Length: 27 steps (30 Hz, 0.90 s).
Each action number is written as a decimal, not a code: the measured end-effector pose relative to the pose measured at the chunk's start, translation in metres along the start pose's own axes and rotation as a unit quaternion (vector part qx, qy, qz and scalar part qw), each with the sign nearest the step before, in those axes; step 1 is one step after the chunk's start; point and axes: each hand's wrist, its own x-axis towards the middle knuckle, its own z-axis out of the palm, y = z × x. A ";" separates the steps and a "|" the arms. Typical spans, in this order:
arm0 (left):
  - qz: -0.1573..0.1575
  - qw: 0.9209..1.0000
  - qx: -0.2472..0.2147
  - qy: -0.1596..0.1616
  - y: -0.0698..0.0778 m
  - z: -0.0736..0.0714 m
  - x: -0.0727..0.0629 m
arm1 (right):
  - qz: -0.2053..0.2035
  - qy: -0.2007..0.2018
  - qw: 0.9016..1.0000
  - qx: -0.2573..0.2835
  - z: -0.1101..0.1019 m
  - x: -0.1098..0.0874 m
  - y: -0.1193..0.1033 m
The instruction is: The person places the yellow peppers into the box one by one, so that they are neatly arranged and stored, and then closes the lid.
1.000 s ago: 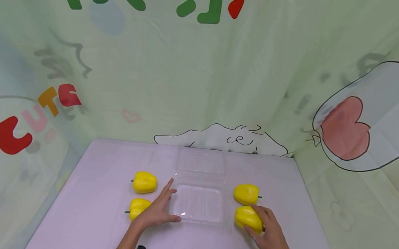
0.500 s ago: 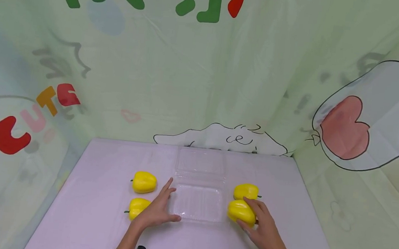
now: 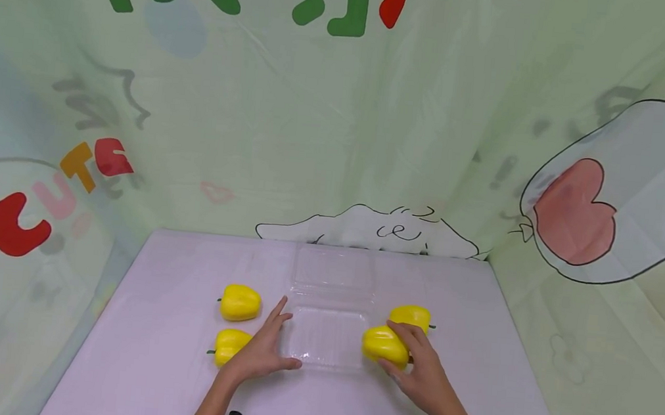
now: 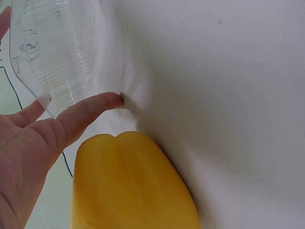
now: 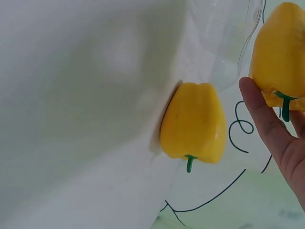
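Observation:
Fingers and thumb of my right hand (image 3: 418, 371) grip a yellow bell pepper (image 3: 384, 346), held at the right edge of a clear plastic clamshell box (image 3: 329, 339). In the right wrist view this pepper (image 5: 281, 52) shows its green stem toward my palm, raised above the table. My left hand (image 3: 260, 351) is spread along the box's left side, thumb at the near corner and fingers at the left rim. The box lies open, its lid (image 3: 334, 270) folded back toward the wall. Another yellow pepper (image 3: 229, 345) sits just left of my left hand, partly covered by it.
A yellow pepper (image 3: 240, 303) lies farther back on the left. Behind my right hand rests one more pepper (image 5: 193, 123), stem outward. A printed cloth (image 3: 339, 135) hangs behind the pale table (image 3: 163, 377) and along both sides.
My right hand has carried its pepper left and slightly away from me, from beside the back right pepper to the box's right edge. My left hand stays in place.

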 end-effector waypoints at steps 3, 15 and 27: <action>0.004 1.000 0.001 0.001 0.001 0.000 -0.001 | -0.004 -0.010 1.000 0.009 0.004 0.002 -0.004; 0.012 1.000 0.002 0.002 0.001 0.001 -0.001 | -0.028 -0.019 0.999 0.027 0.017 0.005 -0.013; 0.009 1.000 0.010 0.003 0.003 0.000 -0.002 | -0.034 -0.053 0.997 0.040 0.029 0.014 -0.019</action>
